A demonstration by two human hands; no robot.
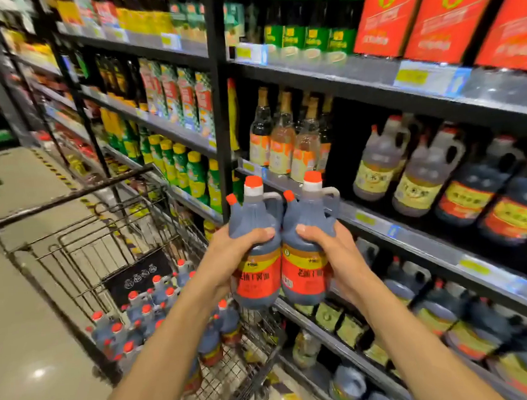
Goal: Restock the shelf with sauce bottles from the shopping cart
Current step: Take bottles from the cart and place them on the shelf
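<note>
We carry two jugs: left hand (229, 259) grips one soy sauce jug (255, 248), right hand (332, 251) another (306, 243), touching, just before the shelf edge (364, 218). Next, the dark gap behind it.

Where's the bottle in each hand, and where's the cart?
Left-hand bottle (256, 282): head view, on its red label.
Right-hand bottle (303, 278): head view, on its red label.
Shopping cart (66, 199): head view, on its dark top rail at the far end.
</note>
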